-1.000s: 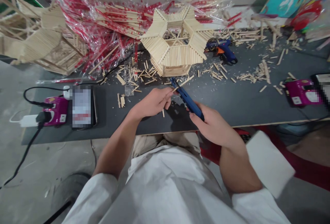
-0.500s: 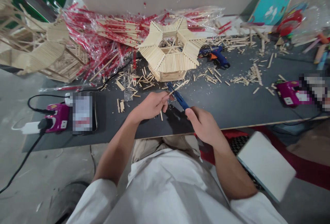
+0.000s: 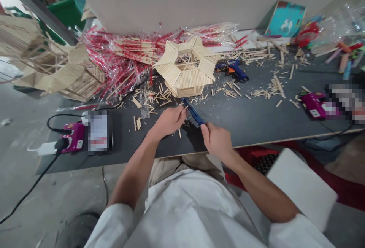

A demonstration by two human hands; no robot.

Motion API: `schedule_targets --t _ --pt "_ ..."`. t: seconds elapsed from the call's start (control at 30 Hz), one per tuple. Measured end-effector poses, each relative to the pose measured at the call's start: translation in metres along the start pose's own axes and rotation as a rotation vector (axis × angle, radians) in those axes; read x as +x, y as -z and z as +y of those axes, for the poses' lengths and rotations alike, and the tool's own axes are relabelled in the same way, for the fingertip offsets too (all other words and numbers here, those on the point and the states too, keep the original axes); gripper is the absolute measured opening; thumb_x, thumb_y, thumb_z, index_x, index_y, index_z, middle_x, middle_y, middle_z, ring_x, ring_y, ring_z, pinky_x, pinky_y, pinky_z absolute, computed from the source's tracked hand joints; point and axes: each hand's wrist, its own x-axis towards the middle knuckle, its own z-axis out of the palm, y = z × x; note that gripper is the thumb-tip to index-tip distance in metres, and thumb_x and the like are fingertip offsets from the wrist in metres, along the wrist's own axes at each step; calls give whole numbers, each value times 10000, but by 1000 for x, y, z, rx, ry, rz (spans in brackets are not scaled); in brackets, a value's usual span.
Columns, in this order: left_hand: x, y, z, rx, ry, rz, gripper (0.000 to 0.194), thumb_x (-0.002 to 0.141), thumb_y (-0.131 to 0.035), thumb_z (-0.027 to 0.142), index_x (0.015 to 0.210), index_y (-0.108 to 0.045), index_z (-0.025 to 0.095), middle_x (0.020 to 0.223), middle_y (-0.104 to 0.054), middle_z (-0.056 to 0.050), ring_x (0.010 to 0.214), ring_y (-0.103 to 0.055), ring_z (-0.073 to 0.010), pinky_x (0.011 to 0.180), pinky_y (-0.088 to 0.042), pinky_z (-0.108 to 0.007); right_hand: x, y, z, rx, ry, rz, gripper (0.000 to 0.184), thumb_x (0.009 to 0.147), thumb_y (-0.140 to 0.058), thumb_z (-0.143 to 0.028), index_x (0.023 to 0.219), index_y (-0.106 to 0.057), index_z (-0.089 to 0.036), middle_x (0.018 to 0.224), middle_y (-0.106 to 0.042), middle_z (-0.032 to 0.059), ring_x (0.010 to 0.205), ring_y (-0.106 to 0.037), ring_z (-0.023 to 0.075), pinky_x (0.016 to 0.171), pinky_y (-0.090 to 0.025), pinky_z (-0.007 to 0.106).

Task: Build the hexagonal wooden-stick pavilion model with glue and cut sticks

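- Head view: my left hand [image 3: 169, 120] pinches a short wooden stick [image 3: 185, 107]; my right hand [image 3: 217, 140] grips blue cutters [image 3: 194, 112], blades at the stick, I think.
- At 12 o'clock, the stick pavilion [image 3: 186, 70] looks roofed; cut pieces [image 3: 155, 96] lie unglued around its base.

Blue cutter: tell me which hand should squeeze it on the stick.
Right. The right hand already grips the blue cutter, while the left hand pinches the wooden stick at its blades.

Your blue cutter [image 3: 194, 112] slants away from you toward the upper left, its tip closed on a short pale wooden stick [image 3: 185, 107], low over the dark table [image 3: 256, 122].
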Motion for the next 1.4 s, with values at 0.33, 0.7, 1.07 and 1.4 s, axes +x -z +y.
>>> schedule_targets --t 0.33,0.7,1.07,1.4 --pt "-3 2 0 44 6 65 332 1133 -294 341 1188 -594 211 869 -745 -38 778 -712 -196 794 -496 -317 2 3 20 -58 12 129 549 1136 -292 -559 937 -634 -178 857 -730 124 779 -673 274 688 -313 345" --pt "-6 -2 5 22 8 60 247 1121 -333 367 1271 -460 217 857 -750 -21 711 -698 -186 726 -469 -296 -7 1 89 -352 -40 423 619 1067 -437 -633 1110 -691 -70 929 -687 187 930 -588 349 888 -438 410" --pt "-8 27 22 94 -137 104 327 1112 -291 389 819 -345 253 611 -390 48 503 -384 -144 579 -282 -331 7 -6 167 -240 22 448 785 1036 -457 -663 1468 -541 -12 1309 -641 272 1225 -564 404 1118 -407 523" --pt "32 149 -37 154 213 489 504 1099 -342 584 852 -597 227 646 -570 -8 557 -494 -137 577 -393 -297 7 -14 162 -50 3 549 772 995 -573 -626 1544 -515 -86 1441 -600 255 1389 -523 413 1218 -368 581"
